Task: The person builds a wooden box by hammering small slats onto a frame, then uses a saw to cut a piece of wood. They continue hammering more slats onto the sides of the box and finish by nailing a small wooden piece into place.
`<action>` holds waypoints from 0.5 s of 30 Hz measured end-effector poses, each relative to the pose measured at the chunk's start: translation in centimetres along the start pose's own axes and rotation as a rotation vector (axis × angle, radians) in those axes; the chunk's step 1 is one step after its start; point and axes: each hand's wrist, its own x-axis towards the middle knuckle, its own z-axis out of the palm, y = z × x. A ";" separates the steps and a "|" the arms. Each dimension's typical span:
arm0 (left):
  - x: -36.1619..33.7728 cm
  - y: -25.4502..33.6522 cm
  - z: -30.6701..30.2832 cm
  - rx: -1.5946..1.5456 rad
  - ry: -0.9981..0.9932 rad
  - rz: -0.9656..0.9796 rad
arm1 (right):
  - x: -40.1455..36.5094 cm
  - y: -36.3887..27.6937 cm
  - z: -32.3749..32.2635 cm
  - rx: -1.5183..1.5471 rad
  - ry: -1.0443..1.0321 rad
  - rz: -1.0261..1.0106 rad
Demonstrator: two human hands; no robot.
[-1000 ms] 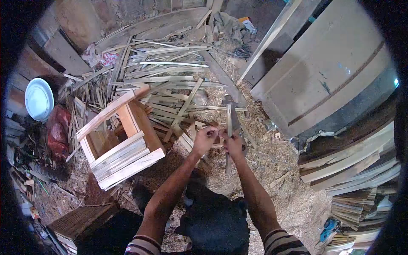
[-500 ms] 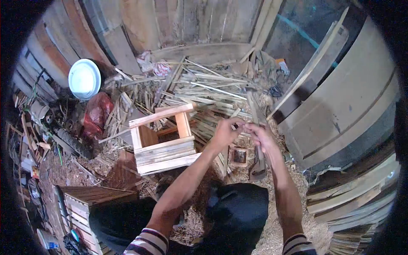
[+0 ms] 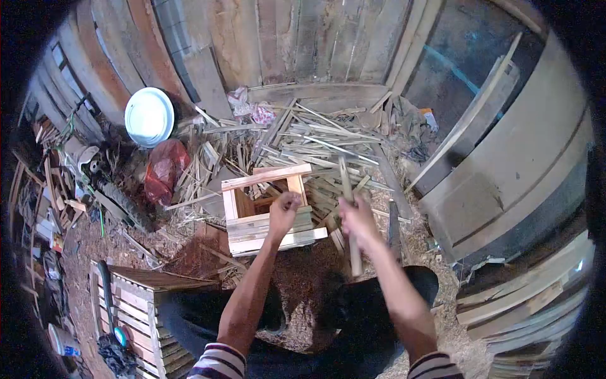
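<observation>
A wooden slatted crate with an open top stands in front of me, tilted a little. My left hand is over its right part, fingers curled together; whatever they hold, if anything, is too small to make out. To the right of the crate, my right hand, slightly blurred, is wrapped around a long narrow wooden strip. The strip runs roughly upright in view, its lower end reaching near my knee.
Loose wood strips are heaped behind the crate. A second slatted crate stands at lower left. A white basin leans near the wall, with a red bag below it. Boards are stacked at right.
My hands, earlier close together right of the crate, have parted. The left moved left over the crate; the right now grips a wooden strip. The view has shifted slightly.
</observation>
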 end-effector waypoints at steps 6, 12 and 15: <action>-1.2 -3.1 0.5 0.252 0.035 0.066 | -2.4 4.5 -0.4 0.080 -0.092 0.249; -1.2 -3.3 1.2 0.279 0.084 0.184 | -1.5 4.5 -0.1 0.041 -0.046 0.268; -1.1 -3.5 1.2 0.354 0.082 0.173 | -0.3 5.8 0.3 0.044 -0.074 0.243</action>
